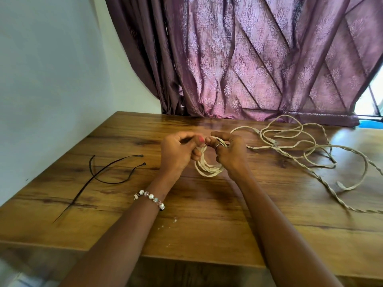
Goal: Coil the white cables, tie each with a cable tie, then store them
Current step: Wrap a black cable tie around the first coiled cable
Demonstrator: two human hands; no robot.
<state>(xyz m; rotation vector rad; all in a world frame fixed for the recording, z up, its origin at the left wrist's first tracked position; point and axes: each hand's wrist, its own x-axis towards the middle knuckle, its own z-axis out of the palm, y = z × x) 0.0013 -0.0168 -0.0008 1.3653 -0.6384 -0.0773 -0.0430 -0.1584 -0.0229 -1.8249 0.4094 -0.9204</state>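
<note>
Tying the coil

My left hand [178, 150] and right hand [228, 151] pinched the coil [209, 168]; 2 ties [116, 170] lay left.

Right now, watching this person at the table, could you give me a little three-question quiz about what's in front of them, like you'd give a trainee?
1. True or false: both hands, the left hand and the right hand, hold the coiled white cable.
2. How many black cable ties lie unused on the wooden table: A) none, B) two, C) five?
3. On which side of the hands does the loose white cable lie, still uncoiled?

Key:
1. True; the fingers of both grip the top of the coil.
2. B.
3. The person's right, near the purple curtain.
</note>
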